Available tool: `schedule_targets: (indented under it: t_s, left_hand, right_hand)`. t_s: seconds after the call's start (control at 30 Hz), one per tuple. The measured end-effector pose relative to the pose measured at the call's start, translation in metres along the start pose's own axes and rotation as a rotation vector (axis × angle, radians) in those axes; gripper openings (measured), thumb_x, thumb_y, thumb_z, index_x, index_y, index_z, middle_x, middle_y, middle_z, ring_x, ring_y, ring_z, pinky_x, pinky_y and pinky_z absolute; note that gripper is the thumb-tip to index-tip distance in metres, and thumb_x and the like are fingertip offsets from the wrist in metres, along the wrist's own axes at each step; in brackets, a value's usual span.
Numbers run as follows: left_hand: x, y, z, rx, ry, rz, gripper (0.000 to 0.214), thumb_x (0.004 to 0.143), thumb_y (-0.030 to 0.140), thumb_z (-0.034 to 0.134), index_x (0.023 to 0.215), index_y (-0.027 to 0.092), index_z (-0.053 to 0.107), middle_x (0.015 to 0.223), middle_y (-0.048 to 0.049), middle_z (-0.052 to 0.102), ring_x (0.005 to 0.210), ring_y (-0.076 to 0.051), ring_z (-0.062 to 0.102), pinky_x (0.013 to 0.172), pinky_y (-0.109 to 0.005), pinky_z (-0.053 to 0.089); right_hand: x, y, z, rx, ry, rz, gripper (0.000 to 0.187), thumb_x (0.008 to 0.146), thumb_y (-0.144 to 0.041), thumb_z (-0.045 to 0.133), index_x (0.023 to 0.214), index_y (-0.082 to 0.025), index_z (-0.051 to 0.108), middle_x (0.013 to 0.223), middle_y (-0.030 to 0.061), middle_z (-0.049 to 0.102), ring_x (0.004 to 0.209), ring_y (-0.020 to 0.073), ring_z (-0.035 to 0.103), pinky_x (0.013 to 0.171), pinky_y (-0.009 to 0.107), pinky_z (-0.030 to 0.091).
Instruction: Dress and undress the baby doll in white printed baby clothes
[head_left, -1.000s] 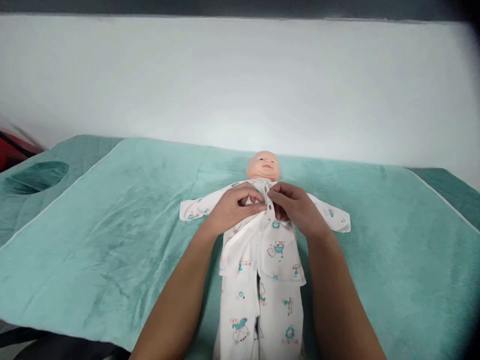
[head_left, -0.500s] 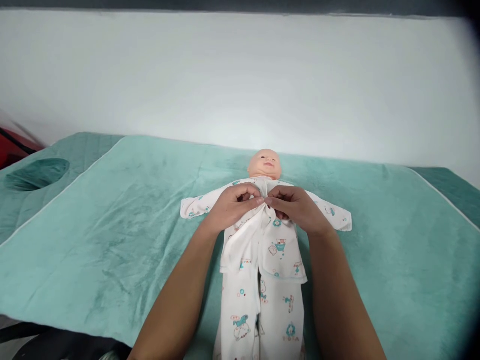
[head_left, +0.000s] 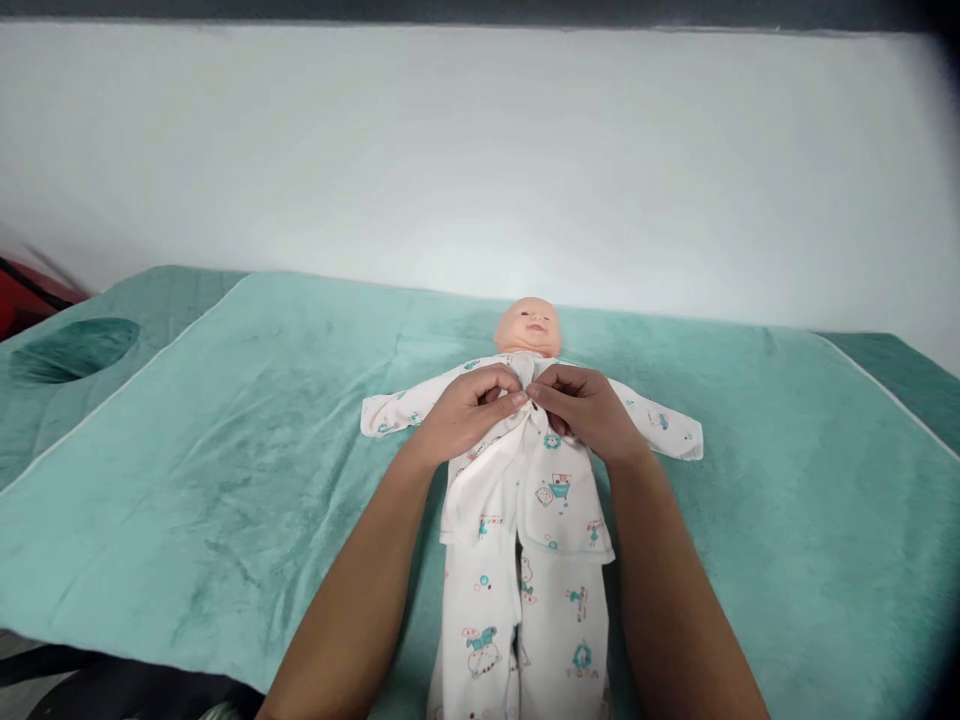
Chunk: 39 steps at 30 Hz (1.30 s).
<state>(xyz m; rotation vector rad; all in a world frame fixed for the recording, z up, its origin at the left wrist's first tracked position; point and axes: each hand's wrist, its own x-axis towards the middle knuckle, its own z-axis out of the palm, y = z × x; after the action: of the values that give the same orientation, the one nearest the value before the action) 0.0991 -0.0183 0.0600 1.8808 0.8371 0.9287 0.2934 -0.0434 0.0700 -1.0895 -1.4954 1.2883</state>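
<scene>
A baby doll [head_left: 529,328] lies on its back, head away from me, dressed in a white printed baby shirt [head_left: 559,515] and matching printed pants [head_left: 480,620]. Both long sleeves stretch out to the sides. At the chest, my left hand [head_left: 476,410] pinches the shirt's front edge between thumb and fingers. My right hand [head_left: 585,405] pinches the opposite edge, its thumb almost touching the left thumb. Below the hands, the two front panels hang apart at the hem. The fastening between my fingertips is mostly hidden.
A teal plush cover [head_left: 262,480] spreads under the doll over a bed with a face hole [head_left: 75,350] at its left end. Behind it rises a white wall [head_left: 480,160]. A red object [head_left: 30,295] stands at far left, and something black [head_left: 135,690] sits at lower left.
My right hand has shifted slightly left and up at the chest, still pinching the shirt. My left hand and the doll stay nearly in place.
</scene>
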Motion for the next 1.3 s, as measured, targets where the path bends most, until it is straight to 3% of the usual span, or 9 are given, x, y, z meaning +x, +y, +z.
schedule_targets:
  t_s: [0.63,0.9,1.2,1.3]
  left_hand:
    - [0.001,-0.002,0.003,0.032,0.008,0.05,0.029,0.093,0.042,0.057,0.075,0.018,0.058,0.078,0.0,0.053,0.072,-0.014,0.046,0.067,-0.028,0.035]
    - [0.0,0.0,0.001,0.013,0.025,0.016,0.029,0.092,0.042,0.058,0.076,0.018,0.059,0.078,-0.0006,0.054,0.073,-0.014,0.047,0.068,-0.028,0.036]
    - [0.001,0.004,0.001,0.092,0.032,0.03,0.029,0.095,0.038,0.053,0.076,0.018,0.061,0.08,-0.0012,0.057,0.075,-0.014,0.049,0.069,-0.028,0.036]
    - [0.0,0.003,0.0,0.125,0.029,0.024,0.024,0.092,0.037,0.058,0.078,0.018,0.063,0.081,-0.0008,0.057,0.071,-0.013,0.046,0.064,-0.028,0.033]
  right_hand:
    - [0.0,0.007,-0.004,0.003,-0.006,-0.038,0.036,0.089,-0.046,0.064,0.067,-0.017,0.06,0.047,-0.004,0.05,0.042,0.0071,0.038,0.043,0.022,0.026]
    - [-0.002,0.005,-0.009,-0.006,-0.153,-0.022,0.019,0.08,-0.034,0.073,0.089,-0.021,0.061,0.058,-0.0072,0.045,0.051,0.0085,0.039,0.047,0.023,0.028]
    - [-0.002,-0.004,0.004,-0.198,0.001,-0.035,0.02,0.075,-0.026,0.072,0.086,-0.023,0.056,0.06,-0.0086,0.039,0.055,0.0087,0.034,0.05,0.023,0.025]
    - [-0.002,-0.004,0.006,-0.211,0.005,-0.048,0.019,0.076,-0.026,0.071,0.085,-0.023,0.055,0.058,-0.009,0.036,0.054,0.0087,0.032,0.05,0.024,0.024]
